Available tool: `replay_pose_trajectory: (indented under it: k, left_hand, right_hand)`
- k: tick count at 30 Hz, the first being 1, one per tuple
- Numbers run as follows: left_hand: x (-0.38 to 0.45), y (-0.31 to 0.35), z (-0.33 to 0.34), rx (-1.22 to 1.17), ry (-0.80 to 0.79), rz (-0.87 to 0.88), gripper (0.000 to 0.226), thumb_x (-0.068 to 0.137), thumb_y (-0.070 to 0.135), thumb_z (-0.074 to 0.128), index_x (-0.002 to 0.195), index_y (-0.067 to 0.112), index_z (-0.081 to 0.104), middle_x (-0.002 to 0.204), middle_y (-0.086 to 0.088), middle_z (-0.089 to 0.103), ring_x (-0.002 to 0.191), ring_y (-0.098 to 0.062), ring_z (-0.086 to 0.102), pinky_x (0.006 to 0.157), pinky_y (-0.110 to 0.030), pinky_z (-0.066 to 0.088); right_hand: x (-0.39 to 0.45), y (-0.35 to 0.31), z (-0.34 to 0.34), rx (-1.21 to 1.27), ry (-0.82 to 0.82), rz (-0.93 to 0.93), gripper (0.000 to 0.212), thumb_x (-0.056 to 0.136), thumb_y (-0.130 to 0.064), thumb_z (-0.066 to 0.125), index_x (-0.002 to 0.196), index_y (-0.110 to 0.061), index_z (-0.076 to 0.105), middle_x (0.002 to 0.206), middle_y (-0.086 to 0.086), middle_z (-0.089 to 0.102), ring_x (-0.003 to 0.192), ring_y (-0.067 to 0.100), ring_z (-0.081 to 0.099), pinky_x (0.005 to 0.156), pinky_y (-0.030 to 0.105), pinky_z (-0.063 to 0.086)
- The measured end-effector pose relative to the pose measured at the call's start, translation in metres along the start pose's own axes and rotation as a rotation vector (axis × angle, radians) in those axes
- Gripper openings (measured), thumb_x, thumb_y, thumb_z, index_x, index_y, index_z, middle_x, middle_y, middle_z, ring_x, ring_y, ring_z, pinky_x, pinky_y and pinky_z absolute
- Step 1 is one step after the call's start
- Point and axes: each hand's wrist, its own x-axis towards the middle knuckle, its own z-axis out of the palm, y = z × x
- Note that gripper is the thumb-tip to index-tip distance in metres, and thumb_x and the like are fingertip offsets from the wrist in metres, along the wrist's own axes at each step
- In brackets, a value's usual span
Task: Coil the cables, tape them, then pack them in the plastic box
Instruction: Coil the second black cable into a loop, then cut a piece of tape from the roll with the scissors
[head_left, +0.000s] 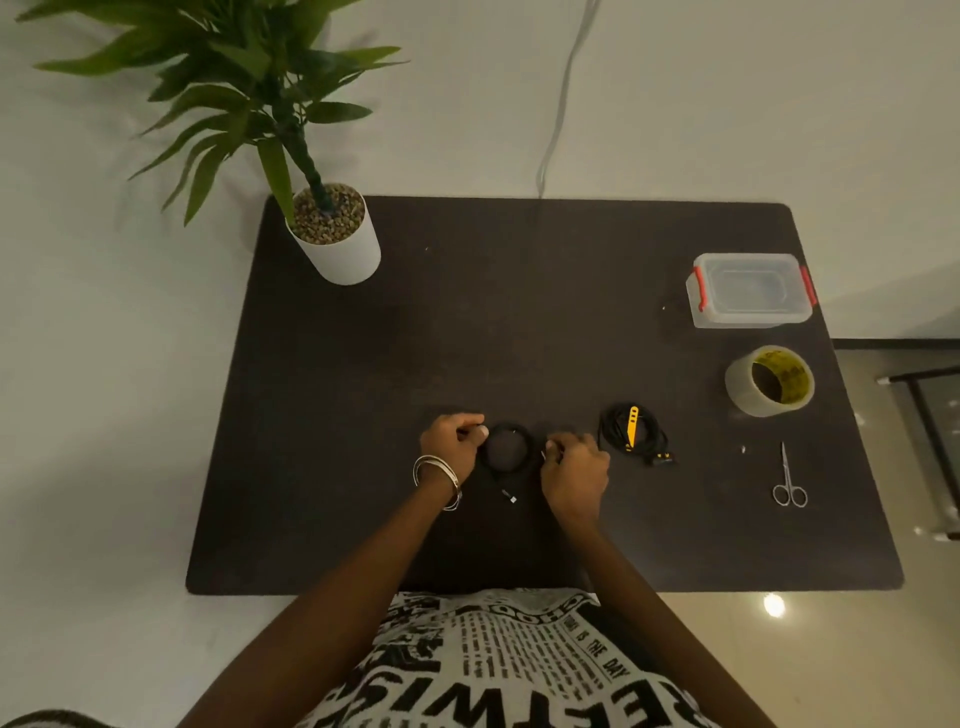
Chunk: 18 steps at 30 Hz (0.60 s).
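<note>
Hands are working low over the near-centre of the dark table (363, 415), both forearms reaching fwd from the body, wrists bent slightly down. Left hand (451, 441), w/ bangles at the wrist, is curling its fingers and pinching the left edge of a small black cable coil (506, 448). Right hand (574, 470) is curling too, pinching the cable at the coil's right side. Coil is lying flat btwn them; its connector end (510, 496) is trailing toward the body. Second black cable bundle (631, 434) w/ yellow tie is sitting just right of the right hand. Tape roll (770, 380), scissors (788, 480) and the closed plastic box (748, 297) are lining the right side. Potted plant (335, 228) is standing far left.
</note>
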Motion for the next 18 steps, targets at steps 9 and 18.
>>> replay_pose_trajectory:
  k: [9,18]
  left_hand:
    - [0.006,0.014,-0.003,-0.082,0.112,-0.054,0.019,0.087,0.006,0.058,0.095,0.015,0.073,0.088,-0.007,0.072,0.081,-0.022,0.068,0.081,-0.040,0.056]
    - [0.002,0.103,0.059,-0.235,0.051,0.022,0.019,0.086,0.006,0.058,0.089,0.018,0.072,0.083,0.001,0.070,0.060,-0.008,0.062,0.064,-0.024,0.054]
  right_hand:
    - [0.011,0.008,-0.037,0.287,-0.076,-0.066,0.020,0.090,-0.007,0.057,0.102,-0.011,0.071,0.094,0.010,0.071,0.086,0.022,0.067,0.079,0.036,0.054]
    - [0.065,0.081,-0.145,0.496,0.120,-0.020,0.015,0.087,-0.004,0.062,0.097,-0.011,0.071,0.085,0.008,0.071,0.077,0.015,0.063,0.062,0.008,0.044]
